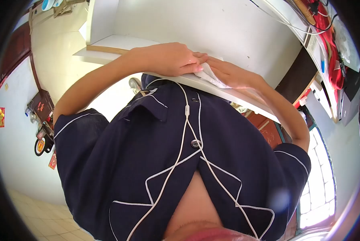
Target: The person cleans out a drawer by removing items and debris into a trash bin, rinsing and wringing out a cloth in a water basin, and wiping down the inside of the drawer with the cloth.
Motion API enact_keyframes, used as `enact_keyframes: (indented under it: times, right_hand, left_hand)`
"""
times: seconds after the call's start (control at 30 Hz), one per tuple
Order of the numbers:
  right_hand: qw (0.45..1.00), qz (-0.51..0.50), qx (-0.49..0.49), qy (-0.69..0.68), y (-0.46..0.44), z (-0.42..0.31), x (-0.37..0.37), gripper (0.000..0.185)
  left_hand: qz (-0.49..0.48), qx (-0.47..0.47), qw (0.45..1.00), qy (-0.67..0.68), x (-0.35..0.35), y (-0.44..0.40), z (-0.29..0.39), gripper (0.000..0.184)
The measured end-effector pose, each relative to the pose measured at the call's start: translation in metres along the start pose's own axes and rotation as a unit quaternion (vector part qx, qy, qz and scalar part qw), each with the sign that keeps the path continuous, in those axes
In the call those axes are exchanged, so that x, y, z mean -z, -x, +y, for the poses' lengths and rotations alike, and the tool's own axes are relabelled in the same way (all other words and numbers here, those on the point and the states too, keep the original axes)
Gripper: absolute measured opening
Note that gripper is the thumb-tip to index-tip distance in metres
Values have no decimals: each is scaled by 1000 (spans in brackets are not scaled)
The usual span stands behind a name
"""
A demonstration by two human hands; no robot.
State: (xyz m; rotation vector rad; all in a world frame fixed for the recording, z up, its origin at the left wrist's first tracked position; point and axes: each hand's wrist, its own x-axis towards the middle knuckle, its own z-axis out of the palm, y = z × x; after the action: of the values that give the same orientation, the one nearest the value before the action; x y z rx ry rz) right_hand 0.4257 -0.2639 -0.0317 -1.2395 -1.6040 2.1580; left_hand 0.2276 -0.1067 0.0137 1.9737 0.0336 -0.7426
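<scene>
My two hands meet over a white board in front of my body. A crumpled white cloth [209,75] lies under and between them, on the board's near edge [188,81]. My left hand [170,59] is closed, its thumb tip and fingers against the cloth's left end. Bent over the cloth, my right hand [230,74] presses it to the board, and part of the cloth shows beneath the palm. The fingertips of both hands overlap, so the exact grip is partly hidden.
A white upright panel [204,24] rises behind the board. To the right, a shelf holds a red cloth item [328,52], cables and a blue pen [323,65]. A barred window [317,180] is at lower right. A white cord [186,110] hangs down my front.
</scene>
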Motion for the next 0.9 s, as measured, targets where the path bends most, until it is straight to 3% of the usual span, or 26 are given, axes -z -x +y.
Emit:
enact_keyframes:
  times: [0.03,0.07,0.1,0.17,0.23,0.27,0.3,0.37,0.5,0.63,0.7,0.73,0.77,0.83,0.87,0.9]
  right_hand:
    - [1000,5,2,2,-13,-2,0,53]
    - [999,25,15,23,-31,-5,-4,54]
    - [998,45,25,41,-48,-10,-9,56]
    - [999,34,-1,16,-81,-33,-7,57]
    - [1000,-9,2,-15,-102,-41,-2,57]
    - [993,84,86,-19,-102,-42,-10,52]
    - [992,89,87,-15,-97,-41,-8,52]
    - [993,69,-39,-90,-84,-44,-1,44]
    - [987,159,-17,16,-67,-41,4,30]
    - [972,234,22,26,-56,-42,8,21]
    - [892,422,117,114,-64,-44,13,14]
    - [890,421,71,159,-69,-48,20,14]
    - [889,424,71,160,-85,-41,26,14]
    - [766,477,208,378,-121,-16,27,23]
    - [833,396,123,367,-126,-10,17,36]
    - [832,396,124,368,-129,-5,14,36]
  left_hand:
    - [-34,31,999,-9,8,4,2,50]
    - [68,-23,997,-22,-7,14,-22,50]
    - [65,-27,997,-26,4,26,-26,50]
    - [-11,132,991,-3,28,50,-25,49]
    - [29,120,992,7,20,59,-41,50]
    - [50,105,993,23,19,59,-45,44]
    - [71,88,993,40,19,58,-47,42]
    - [85,71,993,34,22,45,-45,38]
    - [76,57,995,28,39,29,-21,27]
    - [88,41,995,-5,47,21,-20,22]
    - [214,-46,975,-50,57,20,-35,23]
    - [267,-79,957,-78,59,23,-42,25]
    - [266,-80,957,-80,58,27,-51,25]
    - [250,-45,936,-243,50,34,-71,32]
    - [94,83,956,-265,46,35,-85,42]
    - [95,83,955,-267,42,38,-91,42]
